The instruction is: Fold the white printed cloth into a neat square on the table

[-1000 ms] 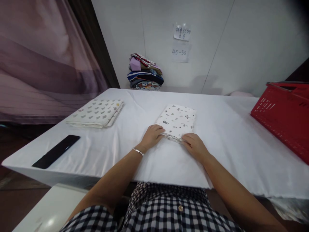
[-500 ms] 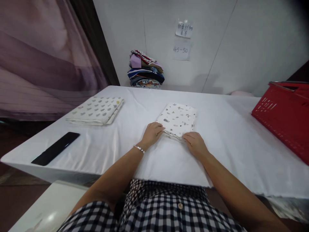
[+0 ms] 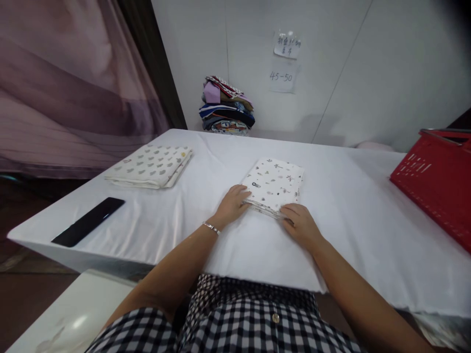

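A folded white cloth (image 3: pixel 275 182) with small dark prints lies flat on the white-covered table (image 3: pixel 349 206) in front of me. My left hand (image 3: pixel 234 203) holds its near left corner, fingers on top of the layers. At the near right corner my right hand (image 3: pixel 300 223) grips the edge, its fingers curled over the fold. Several layers show along the near edge between my hands. Both thumbs are partly hidden. To the left lies a second folded white cloth (image 3: pixel 152 166) with grey spots, apart from my hands.
A black phone-like slab (image 3: pixel 89 221) lies at the table's left front. A red plastic basket (image 3: pixel 437 181) stands on the right. Behind the table's far edge is a pile of folded fabrics (image 3: pixel 228 108) against the wall. A pink curtain (image 3: pixel 81 88) hangs at left.
The view has shifted slightly, so the scene sits a little further right. My right hand's fingers curl more at the cloth's near right corner; the left hand stays at its corner.
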Demonstrator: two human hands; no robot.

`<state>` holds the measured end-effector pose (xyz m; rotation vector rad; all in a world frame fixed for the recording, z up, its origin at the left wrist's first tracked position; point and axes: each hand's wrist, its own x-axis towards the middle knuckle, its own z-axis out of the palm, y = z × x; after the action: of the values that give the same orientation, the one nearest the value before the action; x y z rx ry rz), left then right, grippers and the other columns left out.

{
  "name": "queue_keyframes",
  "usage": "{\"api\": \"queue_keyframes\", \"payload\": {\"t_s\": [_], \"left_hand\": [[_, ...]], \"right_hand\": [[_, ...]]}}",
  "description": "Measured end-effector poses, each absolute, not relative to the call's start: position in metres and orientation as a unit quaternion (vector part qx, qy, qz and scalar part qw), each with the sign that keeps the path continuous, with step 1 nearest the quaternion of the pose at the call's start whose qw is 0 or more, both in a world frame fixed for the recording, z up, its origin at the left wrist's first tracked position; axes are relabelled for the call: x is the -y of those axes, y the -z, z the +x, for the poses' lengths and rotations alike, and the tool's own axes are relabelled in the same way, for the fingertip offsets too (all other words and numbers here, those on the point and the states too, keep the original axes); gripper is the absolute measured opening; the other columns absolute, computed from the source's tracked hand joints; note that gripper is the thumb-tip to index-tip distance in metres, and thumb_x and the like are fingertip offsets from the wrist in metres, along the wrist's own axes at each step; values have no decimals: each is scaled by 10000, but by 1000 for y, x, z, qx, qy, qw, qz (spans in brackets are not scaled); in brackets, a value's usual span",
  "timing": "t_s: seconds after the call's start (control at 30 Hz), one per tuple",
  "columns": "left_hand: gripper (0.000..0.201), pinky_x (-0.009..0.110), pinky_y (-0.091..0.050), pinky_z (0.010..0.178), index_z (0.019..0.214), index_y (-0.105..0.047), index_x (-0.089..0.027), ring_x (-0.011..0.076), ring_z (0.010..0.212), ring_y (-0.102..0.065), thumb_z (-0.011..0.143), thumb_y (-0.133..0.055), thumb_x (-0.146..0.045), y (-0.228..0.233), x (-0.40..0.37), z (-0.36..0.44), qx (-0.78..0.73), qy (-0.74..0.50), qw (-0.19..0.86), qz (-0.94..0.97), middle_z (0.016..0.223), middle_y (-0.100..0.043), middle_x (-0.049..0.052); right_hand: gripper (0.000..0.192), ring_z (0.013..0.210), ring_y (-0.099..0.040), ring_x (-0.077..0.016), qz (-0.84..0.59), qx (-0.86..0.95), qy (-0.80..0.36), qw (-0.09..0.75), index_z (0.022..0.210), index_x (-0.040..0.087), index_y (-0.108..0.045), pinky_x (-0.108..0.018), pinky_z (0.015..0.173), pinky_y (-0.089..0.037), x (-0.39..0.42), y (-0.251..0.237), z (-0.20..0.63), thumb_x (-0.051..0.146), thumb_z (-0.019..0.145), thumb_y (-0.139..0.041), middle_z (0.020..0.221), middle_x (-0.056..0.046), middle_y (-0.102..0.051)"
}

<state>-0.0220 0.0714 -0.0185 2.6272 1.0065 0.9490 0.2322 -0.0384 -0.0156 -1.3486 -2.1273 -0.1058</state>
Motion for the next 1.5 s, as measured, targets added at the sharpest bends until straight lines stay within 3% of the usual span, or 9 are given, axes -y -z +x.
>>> {"api": "queue_keyframes", "payload": {"t_s": [0.17,0.3,0.4,0.5,0.6,1.03,1.17,1.3,1.5], "left_hand": [[446,369,-463,928,1202,-538,-253,229,1170,-464,765,-612,-304,25,-76,-31,-398,-311,162,848,1348,-419,66],[382,275,-522,803,1141,-586,-242,179,1031,-567,765,-558,-188,24,-75,-29,-423,-330,224,814,1324,-442,50],[345,270,-531,742,1056,-634,-226,160,927,-596,741,-543,-116,22,-62,-22,-423,-351,247,798,1244,-501,57],[339,262,-531,650,1085,-615,-248,93,690,-575,770,-541,-146,23,-42,-15,-391,-329,272,815,1252,-487,49],[337,263,-522,637,1108,-583,-255,74,629,-534,785,-538,-168,24,-26,-9,-389,-329,269,818,1259,-467,43],[234,321,-498,741,917,-557,-221,172,848,-563,741,-488,-84,7,-16,-12,-389,-286,152,862,943,-578,30],[294,370,-474,851,992,-577,-228,199,978,-552,726,-533,-112,-2,-20,-16,-361,-319,150,864,1040,-603,43],[295,406,-370,1000,1108,-564,-224,204,1162,-471,820,-499,-236,-14,-39,2,-337,-338,142,867,1218,-554,65],[566,489,-155,1092,1297,-432,-199,272,1367,-170,780,-543,-401,-16,-75,49,-412,-164,132,886,1461,-283,108]], "right_hand": [[329,1055,-516,-254,-509,813,49,279,1152,202,-548,-467,901,-422,40,21,231,196,832,-474,1133,-95,-589],[376,1045,-526,-253,-504,820,70,263,1181,196,-534,-464,886,-443,40,27,234,129,827,-425,1139,-101,-591],[376,1001,-559,-245,-508,819,93,251,1160,204,-553,-450,858,-465,42,29,253,116,829,-399,1101,-96,-617],[359,993,-576,-247,-529,801,113,256,1161,222,-554,-452,847,-475,48,33,280,151,847,-396,1099,-88,-628],[355,1046,-557,-246,-528,803,104,256,1176,221,-541,-462,890,-460,52,37,294,164,856,-398,1138,-90,-612],[349,1064,-554,-234,-521,801,106,276,1160,211,-541,-471,920,-448,52,43,293,136,847,-408,1145,-89,-610],[386,1142,-512,-254,-548,790,77,262,1202,217,-520,-541,987,-367,55,36,286,151,837,-416,1201,-85,-585],[419,1242,-419,-261,-562,774,3,292,1271,227,-479,-523,1031,-318,40,5,251,318,863,-446,1294,-92,-519],[530,1358,-213,-221,-594,754,-98,262,1345,178,-401,-405,1082,-244,-28,-28,207,440,886,-364,1455,-85,-309]]}}
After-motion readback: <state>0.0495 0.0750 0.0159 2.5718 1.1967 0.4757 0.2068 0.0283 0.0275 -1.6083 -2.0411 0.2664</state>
